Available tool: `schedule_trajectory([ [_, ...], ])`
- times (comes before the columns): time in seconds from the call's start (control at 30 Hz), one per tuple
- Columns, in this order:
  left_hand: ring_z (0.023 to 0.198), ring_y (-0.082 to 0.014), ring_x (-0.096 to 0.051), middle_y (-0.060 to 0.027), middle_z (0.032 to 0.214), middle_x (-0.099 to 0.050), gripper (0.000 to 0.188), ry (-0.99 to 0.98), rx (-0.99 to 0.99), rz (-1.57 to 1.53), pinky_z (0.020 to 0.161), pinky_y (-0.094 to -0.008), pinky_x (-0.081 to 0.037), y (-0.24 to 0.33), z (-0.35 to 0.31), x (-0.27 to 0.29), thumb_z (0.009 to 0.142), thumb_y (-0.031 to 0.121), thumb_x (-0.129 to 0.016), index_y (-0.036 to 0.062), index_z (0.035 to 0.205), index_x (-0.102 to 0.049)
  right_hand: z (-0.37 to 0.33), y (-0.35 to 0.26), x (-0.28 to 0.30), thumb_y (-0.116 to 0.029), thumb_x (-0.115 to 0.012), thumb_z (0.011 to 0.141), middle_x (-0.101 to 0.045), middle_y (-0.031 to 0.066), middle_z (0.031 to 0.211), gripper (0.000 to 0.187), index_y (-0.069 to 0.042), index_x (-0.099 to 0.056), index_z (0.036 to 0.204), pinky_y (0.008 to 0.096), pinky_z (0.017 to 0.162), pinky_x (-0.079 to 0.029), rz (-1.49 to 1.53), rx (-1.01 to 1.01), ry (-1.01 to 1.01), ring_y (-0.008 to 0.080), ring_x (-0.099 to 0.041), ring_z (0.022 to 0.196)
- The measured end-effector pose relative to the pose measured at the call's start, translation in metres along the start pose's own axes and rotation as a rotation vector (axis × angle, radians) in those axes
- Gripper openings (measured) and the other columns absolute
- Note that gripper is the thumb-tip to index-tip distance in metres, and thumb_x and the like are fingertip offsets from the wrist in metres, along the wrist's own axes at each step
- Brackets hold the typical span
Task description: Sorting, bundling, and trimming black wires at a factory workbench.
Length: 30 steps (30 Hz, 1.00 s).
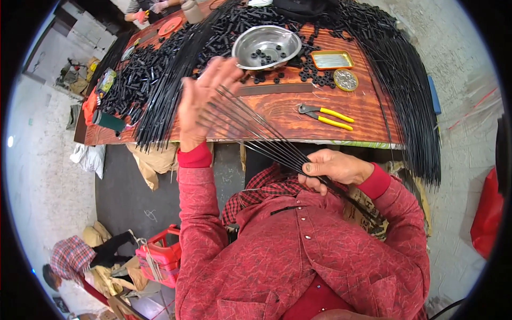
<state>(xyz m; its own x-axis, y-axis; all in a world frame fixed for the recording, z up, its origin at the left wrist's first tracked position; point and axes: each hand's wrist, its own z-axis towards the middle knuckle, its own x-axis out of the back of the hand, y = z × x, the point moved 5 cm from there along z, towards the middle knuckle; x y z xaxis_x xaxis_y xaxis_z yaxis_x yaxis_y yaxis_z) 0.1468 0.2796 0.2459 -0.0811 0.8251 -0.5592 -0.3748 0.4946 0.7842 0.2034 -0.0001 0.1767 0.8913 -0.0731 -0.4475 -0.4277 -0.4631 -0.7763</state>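
Note:
My right hand [336,168] is closed around a bundle of thin black rods [266,141], thumb on top, just off the table's near edge. The rods fan out up and left toward my left hand [210,93]. That hand is raised with its fingers stretched out and apart, its palm beside the rod tips; whether it touches them I cannot tell. Yellow-handled pliers [328,116] lie on the wooden table [266,112] beyond my right hand. A steel bowl [266,47] with several small black rings stands past my left hand.
Heaps of short black tubes [144,80] and long black rods [394,80] cover both table sides. A yellow-rimmed tray [333,60] and a round tin [345,80] sit at right. One person [74,256] bends at lower left near a red plastic chair [160,256]; another's hands [141,16] show far left.

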Motion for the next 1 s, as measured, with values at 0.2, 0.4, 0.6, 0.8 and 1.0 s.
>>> schedule_trajectory([
  [0.2, 0.146, -0.0351, -0.026, -0.0218, 0.158, -0.022, 0.096, -0.006, 0.09, -0.101, 0.117, -0.0482, -0.027, -0.044, -0.035, 0.005, 0.089, 0.061, -0.056, 0.0022, 0.154, -0.015, 0.003, -0.041, -0.006, -0.035, -0.052, 0.101, -0.054, -0.001, 0.069, 0.037, 0.002, -0.059, 0.1, 0.0227, 0.051, -0.047, 0.062, 0.219, -0.087, 0.0063, -0.051, 0.054],
  [0.4, 0.094, -0.0214, -0.066, -0.0095, 0.098, -0.068, 0.032, -0.298, 0.376, 1.013, 0.083, -0.0357, -0.054, -0.106, -0.057, -0.065, 0.093, 0.017, -0.062, -0.0001, 0.119, -0.058, 0.018, -0.071, -0.008, -0.035, -0.053, 0.101, -0.054, -0.0032, 0.068, 0.036, 0.0, -0.06, 0.098, 0.021, 0.05, -0.048, 0.066, 0.338, -0.068, 0.0057, -0.052, 0.055],
  [0.6, 0.076, -0.0169, -0.061, -0.0058, 0.083, -0.063, 0.009, -0.094, 0.196, 0.635, 0.068, -0.0312, -0.051, -0.132, -0.07, -0.047, 0.099, 0.006, -0.05, 0.0025, 0.098, -0.058, 0.014, -0.083, -0.014, -0.04, -0.053, 0.101, -0.047, -0.0049, 0.067, 0.039, -0.002, -0.061, 0.099, 0.021, 0.048, -0.042, 0.051, 0.315, -0.029, 0.0051, -0.042, 0.052],
  [0.8, 0.084, -0.0165, -0.059, -0.005, 0.092, -0.065, 0.015, -0.181, 0.246, 0.721, 0.076, -0.0311, -0.047, -0.131, -0.073, -0.061, 0.1, 0.006, -0.049, 0.0039, 0.112, -0.058, -0.01, -0.105, -0.018, -0.039, -0.051, 0.102, -0.043, -0.0052, 0.062, 0.039, -0.002, -0.06, 0.1, 0.0202, 0.046, -0.041, 0.12, 0.428, -0.05, 0.0034, -0.037, 0.045],
  [1.0, 0.085, -0.0339, -0.066, -0.0168, 0.096, -0.069, 0.036, -0.13, -0.106, 1.22, 0.074, -0.039, -0.052, -0.08, -0.04, -0.032, 0.086, -0.002, -0.057, 0.0019, 0.122, -0.059, -0.023, -0.128, -0.043, -0.037, -0.051, 0.102, -0.049, -0.0033, 0.062, 0.038, 0.0, -0.06, 0.098, 0.0196, 0.041, -0.038, 0.013, 0.45, -0.047, 0.0033, -0.042, 0.045],
])
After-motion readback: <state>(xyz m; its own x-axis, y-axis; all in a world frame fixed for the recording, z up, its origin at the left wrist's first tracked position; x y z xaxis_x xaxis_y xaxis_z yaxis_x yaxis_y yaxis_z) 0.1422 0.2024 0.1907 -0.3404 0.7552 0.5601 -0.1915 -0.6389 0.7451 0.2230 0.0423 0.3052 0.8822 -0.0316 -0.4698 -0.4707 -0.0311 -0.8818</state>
